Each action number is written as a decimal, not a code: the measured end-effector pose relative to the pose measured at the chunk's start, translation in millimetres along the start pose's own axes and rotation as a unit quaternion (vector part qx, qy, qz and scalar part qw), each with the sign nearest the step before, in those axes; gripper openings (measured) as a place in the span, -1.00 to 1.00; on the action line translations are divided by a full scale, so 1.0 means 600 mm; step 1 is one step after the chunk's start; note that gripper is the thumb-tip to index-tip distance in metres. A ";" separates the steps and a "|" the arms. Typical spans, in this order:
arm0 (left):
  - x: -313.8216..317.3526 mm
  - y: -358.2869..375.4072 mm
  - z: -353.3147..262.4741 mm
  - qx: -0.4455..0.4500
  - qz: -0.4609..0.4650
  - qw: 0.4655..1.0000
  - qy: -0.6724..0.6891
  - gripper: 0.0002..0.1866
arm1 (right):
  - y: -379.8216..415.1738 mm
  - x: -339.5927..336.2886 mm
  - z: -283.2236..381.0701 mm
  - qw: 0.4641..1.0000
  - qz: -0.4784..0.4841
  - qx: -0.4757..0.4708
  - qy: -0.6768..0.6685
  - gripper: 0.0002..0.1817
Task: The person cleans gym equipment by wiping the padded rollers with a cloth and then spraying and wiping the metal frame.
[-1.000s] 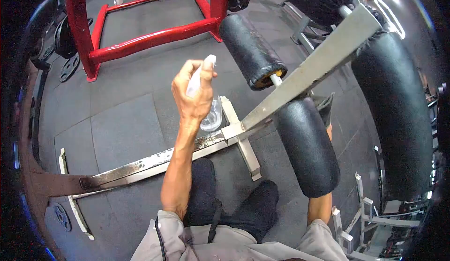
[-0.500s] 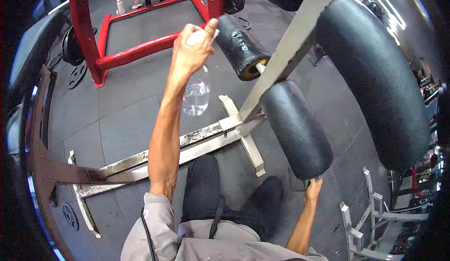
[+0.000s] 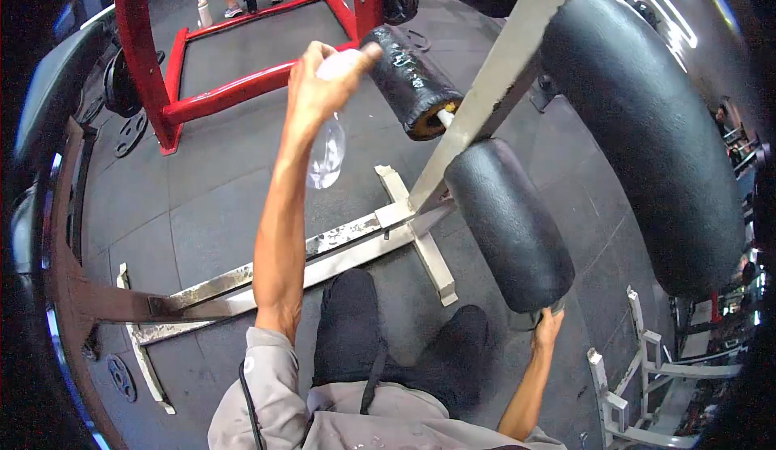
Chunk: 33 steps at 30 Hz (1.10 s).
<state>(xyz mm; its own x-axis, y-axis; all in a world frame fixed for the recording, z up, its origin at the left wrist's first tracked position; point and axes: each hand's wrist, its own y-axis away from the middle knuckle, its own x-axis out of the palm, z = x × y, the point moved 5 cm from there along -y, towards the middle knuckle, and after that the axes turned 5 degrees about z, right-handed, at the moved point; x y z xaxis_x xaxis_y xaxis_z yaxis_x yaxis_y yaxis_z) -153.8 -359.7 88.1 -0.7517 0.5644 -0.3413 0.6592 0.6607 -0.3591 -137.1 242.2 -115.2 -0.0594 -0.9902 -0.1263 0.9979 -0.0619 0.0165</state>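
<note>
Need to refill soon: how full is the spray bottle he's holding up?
Nearly empty: the clear spray bottle hanging from the left hand looks see-through, floor showing behind it.

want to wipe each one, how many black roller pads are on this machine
2 clearly: the upper roller pad by the left hand and its spray bottle, the lower roller pad above the right hand. Others may be hidden.

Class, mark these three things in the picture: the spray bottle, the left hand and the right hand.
spray bottle (image 3: 326, 152): head view, on its clear body.
left hand (image 3: 319, 86): head view, on the back of the hand.
right hand (image 3: 548, 330): head view, on the back of the hand.
</note>
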 end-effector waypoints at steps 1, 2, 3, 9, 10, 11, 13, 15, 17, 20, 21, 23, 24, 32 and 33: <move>0.008 0.018 0.006 0.079 -0.044 0.995 -0.042 -0.14 | -0.044 -0.013 -0.017 0.999 0.019 -0.038 0.001 -0.48; 0.011 0.047 -0.005 0.100 -0.053 0.992 -0.060 -0.10 | -0.091 -0.031 -0.031 0.996 0.039 -0.077 0.002 -0.46; 0.013 0.070 -0.015 0.056 -0.003 0.998 -0.039 -0.04 | -0.139 -0.043 -0.020 0.993 0.025 -0.105 0.042 -0.45; 0.074 0.155 -0.006 0.055 0.001 0.998 -0.011 0.03 | -0.278 0.219 0.281 0.959 0.209 -0.148 -0.121 -0.44; 0.079 0.153 -0.007 0.058 -0.019 0.998 -0.010 -0.05 | -0.307 0.264 0.310 0.941 0.254 -0.172 -0.144 -0.45; 0.085 0.150 -0.007 0.061 -0.037 0.997 -0.008 -0.13 | -0.333 0.303 0.328 0.914 0.302 -0.184 -0.196 -0.49; 0.101 0.147 -0.005 0.096 -0.045 0.994 -0.003 -0.24 | -0.362 0.382 0.373 0.896 0.358 -0.197 -0.172 -0.50; 0.117 0.143 0.004 0.131 -0.053 0.990 0.011 -0.32 | -0.359 0.474 0.414 0.873 0.423 -0.227 -0.090 -0.50; 0.130 0.142 0.021 0.160 -0.064 0.985 0.034 -0.35 | -0.307 0.583 0.452 0.776 0.528 -0.346 -0.004 -0.46; 0.135 0.137 0.030 0.132 -0.012 0.990 0.043 -0.35 | -0.221 0.690 0.536 0.536 0.593 -0.542 0.259 -0.40; 0.139 0.141 0.032 0.124 0.009 0.991 0.046 -0.34 | -0.230 0.714 0.549 0.506 0.566 -0.585 0.286 -0.41; 0.149 0.145 0.040 0.129 -0.017 0.988 0.078 -0.36 | -0.277 0.751 0.545 0.635 0.521 -0.436 0.369 -0.53; 0.152 0.145 0.045 0.112 -0.006 0.988 0.106 -0.37 | -0.282 0.766 0.547 0.647 0.506 -0.478 0.313 -0.56; 0.168 0.158 0.072 0.152 -0.033 0.985 0.068 -0.58 | -0.178 0.727 0.571 0.422 0.725 -0.488 0.240 -0.59; 0.173 0.163 0.071 0.145 -0.026 0.988 0.045 -0.55 | -0.190 0.736 0.573 0.480 0.694 -0.479 0.240 -0.60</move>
<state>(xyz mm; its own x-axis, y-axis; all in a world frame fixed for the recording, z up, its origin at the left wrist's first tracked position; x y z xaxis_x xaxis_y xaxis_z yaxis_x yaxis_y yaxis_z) -166.1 -257.7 -19.6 -0.7754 0.5837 -0.2408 0.5879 0.5282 -0.6127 -285.2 -231.0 168.1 0.4620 0.1639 -0.8716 -0.3672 0.9299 -0.0197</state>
